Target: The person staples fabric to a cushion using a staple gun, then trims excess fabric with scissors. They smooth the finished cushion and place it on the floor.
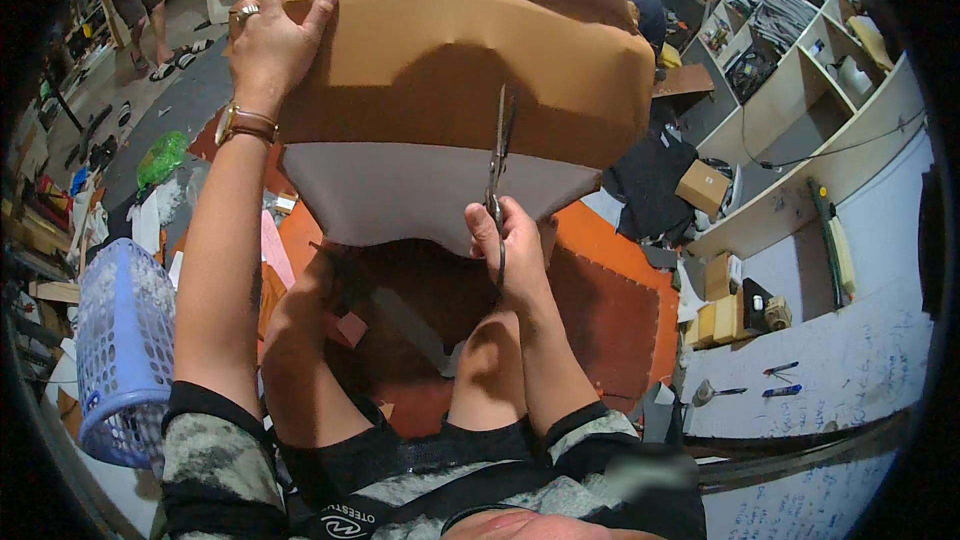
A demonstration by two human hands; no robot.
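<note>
A large tan upholstered piece (440, 50) stands tilted in front of me, with a pale grey-white panel (400, 185) along its lower part. My left hand (272, 45), wearing a ring and a wristwatch (247, 124), grips its upper left edge, with thumb and fingers reaching over the rim. My right hand (510, 245) is closed round the handles of metal scissors (497, 155). Their blades point upward, close together, in front of the tan cover. I cannot tell whether the blades touch it. The back of the piece is hidden.
A blue perforated basket (125, 340) stands at my left, near a green plastic bag (162, 158). Orange-brown material (610, 310) lies beneath the piece. Open shelves (800, 90) and a white surface with pens (780, 392) are at right. Another person (640, 0) is beyond the piece.
</note>
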